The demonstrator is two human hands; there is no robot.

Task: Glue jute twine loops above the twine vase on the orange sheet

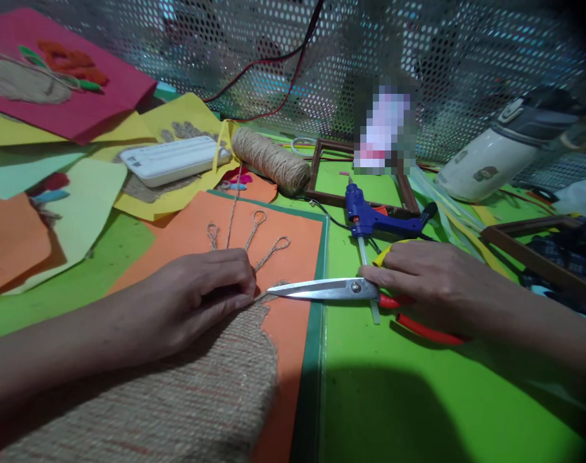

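In my right hand (418, 280) is a pair of scissors (321, 289) with red and yellow handles, pointing left. Their blade tips touch a short end of jute twine (261, 297), pinched between the fingertips of my left hand (210, 289). Under my left forearm lies a large shape covered in rows of jute twine (225, 386), glued or laid on orange paper (293, 334). Twine loops (273, 249) stand out beyond my left hand. A strand runs from there up to a jute spool (271, 157).
Beyond the scissors lies a blue glue gun (370, 215) with its stick near my right hand. A brown frame (316, 170) sits behind it. A white bottle (490, 157) stands at the right. Coloured papers (71, 212) and a white box-like device (174, 161) lie at the left.
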